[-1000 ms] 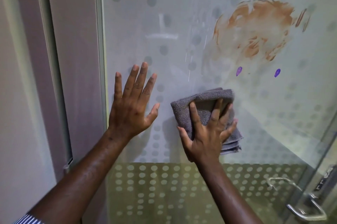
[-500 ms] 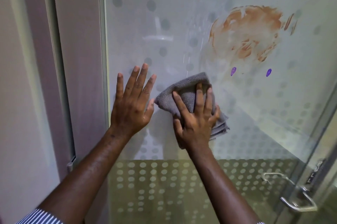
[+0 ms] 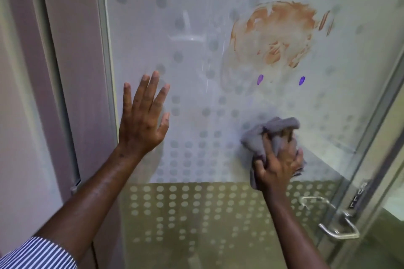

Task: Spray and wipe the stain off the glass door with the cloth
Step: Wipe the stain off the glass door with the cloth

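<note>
A frosted, dot-patterned glass door (image 3: 196, 17) fills the view. A smeared orange-brown stain (image 3: 273, 30) sits on it at the upper right, with two small purple marks (image 3: 260, 79) just below. My right hand (image 3: 277, 163) grips a bunched grey cloth (image 3: 273, 130) against the glass, well below the stain. My left hand (image 3: 142, 117) lies flat on the glass near the door's left edge, fingers spread, holding nothing. No spray bottle is in view.
A metal door handle (image 3: 336, 227) sits at the lower right by the door's frame. A pale wall and frame post (image 3: 72, 71) run down the left side. The lower glass shows a tan band of light dots (image 3: 196, 214).
My right hand has swept the cloth from beside my left hand down and to the right, bunching it up. My left hand stays pressed on the glass.
</note>
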